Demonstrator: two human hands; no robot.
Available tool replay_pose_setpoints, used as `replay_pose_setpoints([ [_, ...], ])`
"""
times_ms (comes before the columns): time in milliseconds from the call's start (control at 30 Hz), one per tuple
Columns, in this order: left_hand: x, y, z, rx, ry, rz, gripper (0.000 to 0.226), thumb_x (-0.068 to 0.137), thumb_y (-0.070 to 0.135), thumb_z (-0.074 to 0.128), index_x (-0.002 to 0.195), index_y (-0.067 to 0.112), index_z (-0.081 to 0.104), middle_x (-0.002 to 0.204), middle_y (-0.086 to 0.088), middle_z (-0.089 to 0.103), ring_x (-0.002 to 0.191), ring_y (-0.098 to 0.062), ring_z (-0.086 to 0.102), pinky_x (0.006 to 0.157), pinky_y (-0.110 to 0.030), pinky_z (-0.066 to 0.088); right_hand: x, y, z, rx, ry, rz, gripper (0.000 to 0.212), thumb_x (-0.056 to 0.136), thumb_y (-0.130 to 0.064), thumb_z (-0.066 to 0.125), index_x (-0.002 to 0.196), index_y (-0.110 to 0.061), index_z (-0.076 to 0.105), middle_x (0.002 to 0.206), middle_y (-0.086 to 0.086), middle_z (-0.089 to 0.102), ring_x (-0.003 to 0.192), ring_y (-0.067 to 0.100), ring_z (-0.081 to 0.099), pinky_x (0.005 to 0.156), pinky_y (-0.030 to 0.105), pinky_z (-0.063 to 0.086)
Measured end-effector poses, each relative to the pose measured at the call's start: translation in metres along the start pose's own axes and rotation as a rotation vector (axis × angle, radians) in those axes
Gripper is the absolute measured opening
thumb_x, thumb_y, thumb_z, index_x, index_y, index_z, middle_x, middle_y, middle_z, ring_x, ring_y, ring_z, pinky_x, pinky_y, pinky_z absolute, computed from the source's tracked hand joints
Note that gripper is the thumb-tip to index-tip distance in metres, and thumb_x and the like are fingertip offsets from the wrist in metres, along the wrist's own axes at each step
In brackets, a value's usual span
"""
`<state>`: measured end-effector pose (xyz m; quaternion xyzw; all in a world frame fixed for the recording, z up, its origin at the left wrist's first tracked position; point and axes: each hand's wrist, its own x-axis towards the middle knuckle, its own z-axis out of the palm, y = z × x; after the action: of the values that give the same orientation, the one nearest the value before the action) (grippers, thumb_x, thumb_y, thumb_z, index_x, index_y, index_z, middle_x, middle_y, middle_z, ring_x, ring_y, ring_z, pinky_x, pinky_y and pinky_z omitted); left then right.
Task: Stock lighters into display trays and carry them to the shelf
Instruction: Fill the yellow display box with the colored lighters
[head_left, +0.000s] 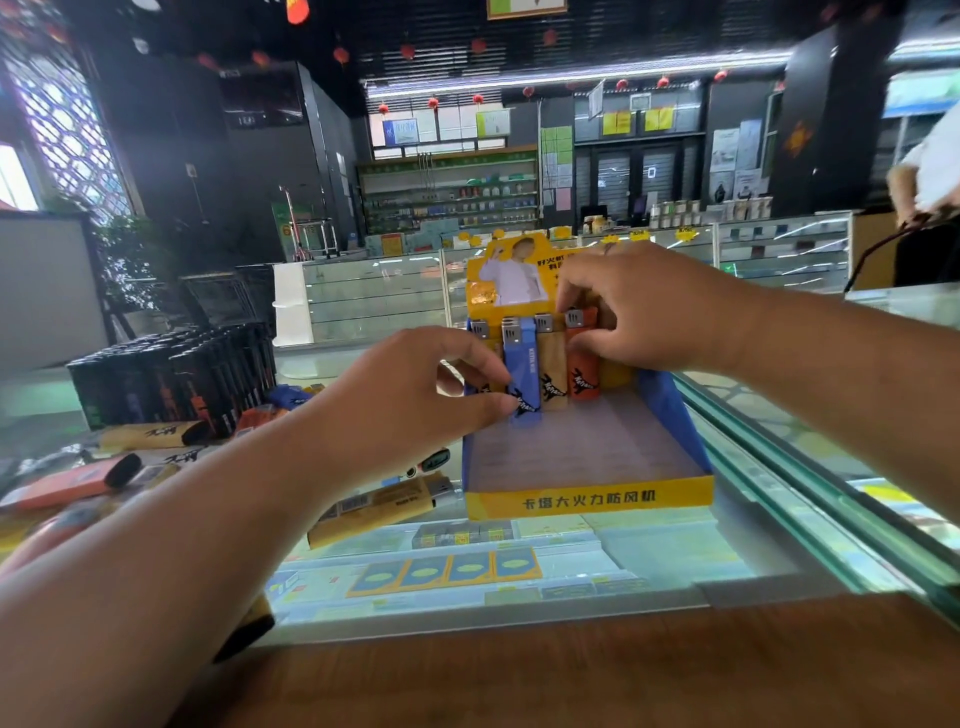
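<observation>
The left hand (415, 395) pinches a blue lighter (523, 364), standing it at the back of the tray (587, 499). The right hand (660, 306) grips the orange lighter (584, 376), likely so the row won't fall.

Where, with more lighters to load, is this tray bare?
Free: the tray floor between the standing lighters and the yellow front lip. Crowded: the back row, under left hand and right hand; loose lighters litter the left counter.
</observation>
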<state>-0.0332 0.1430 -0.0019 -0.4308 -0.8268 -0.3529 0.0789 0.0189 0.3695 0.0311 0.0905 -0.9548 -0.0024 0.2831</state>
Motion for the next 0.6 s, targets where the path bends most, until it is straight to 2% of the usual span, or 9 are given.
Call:
replay_pose_setpoints([
  [100,0.0,0.001,0.0,0.006,0.0,-0.001,0.008,0.079,0.037,0.076,0.083,0.036,0.069,0.083,0.035,0.06,0.078,0.005,0.057,0.064,-0.007,0.044,0.002,0.001,0.0,-0.021,0.02,-0.008,0.02,0.081,-0.024,0.072,0.099,-0.024,0.063,0.109,-0.002,0.052,0.089,0.013,0.051,0.079,0.03,0.045],
  [200,0.0,0.0,0.0,0.02,0.007,-0.001,0.008,0.079,0.039,0.075,0.083,0.037,0.069,0.085,0.035,0.06,0.081,0.005,0.058,0.063,-0.008,0.045,0.003,0.002,0.001,-0.044,0.001,-0.015,0.021,0.082,-0.022,0.071,0.103,-0.023,0.065,0.108,-0.001,0.055,0.095,0.016,0.053,0.082,0.033,0.047],
  [300,0.001,-0.001,0.001,0.011,0.008,-0.008,0.008,0.079,0.037,0.075,0.084,0.036,0.069,0.083,0.035,0.06,0.079,0.004,0.058,0.063,-0.01,0.047,0.003,0.002,0.0,-0.069,0.015,-0.021,0.019,0.084,-0.029,0.068,0.102,-0.024,0.066,0.103,0.002,0.058,0.093,0.018,0.054,0.082,0.037,0.048],
  [367,0.0,0.0,0.0,0.002,0.011,-0.007,0.008,0.079,0.036,0.075,0.085,0.034,0.07,0.081,0.033,0.061,0.077,0.004,0.058,0.062,-0.01,0.047,0.003,0.0,0.0,-0.088,0.066,-0.035,0.019,0.085,-0.035,0.064,0.098,-0.022,0.065,0.097,0.003,0.059,0.089,0.02,0.055,0.079,0.038,0.049],
  [433,0.0,0.001,-0.001,0.012,0.024,0.001,0.009,0.079,0.035,0.075,0.087,0.033,0.07,0.081,0.022,0.066,0.078,0.004,0.059,0.063,-0.009,0.046,0.003,-0.003,0.002,-0.101,0.145,-0.047,0.02,0.087,-0.037,0.06,0.097,-0.02,0.065,0.095,0.004,0.059,0.081,0.021,0.055,0.073,0.036,0.048],
  [500,-0.001,0.002,-0.004,0.047,0.041,0.013,0.008,0.08,0.033,0.075,0.087,0.032,0.071,0.082,0.015,0.067,0.081,0.002,0.058,0.067,-0.008,0.043,0.003,-0.01,0.003,-0.095,0.238,-0.077,0.018,0.089,-0.034,0.057,0.095,-0.019,0.064,0.093,0.003,0.059,0.069,0.017,0.05,0.065,0.031,0.043],
  [600,-0.002,0.002,-0.01,0.129,0.088,0.018,0.003,0.085,0.032,0.07,0.088,0.032,0.07,0.084,0.017,0.066,0.082,0.001,0.058,0.069,-0.01,0.043,-0.001,-0.027,-0.001,-0.029,0.337,-0.132,0.015,0.089,-0.031,0.052,0.088,-0.018,0.062,0.085,-0.006,0.054,0.061,0.01,0.04,0.06,0.027,0.033],
])
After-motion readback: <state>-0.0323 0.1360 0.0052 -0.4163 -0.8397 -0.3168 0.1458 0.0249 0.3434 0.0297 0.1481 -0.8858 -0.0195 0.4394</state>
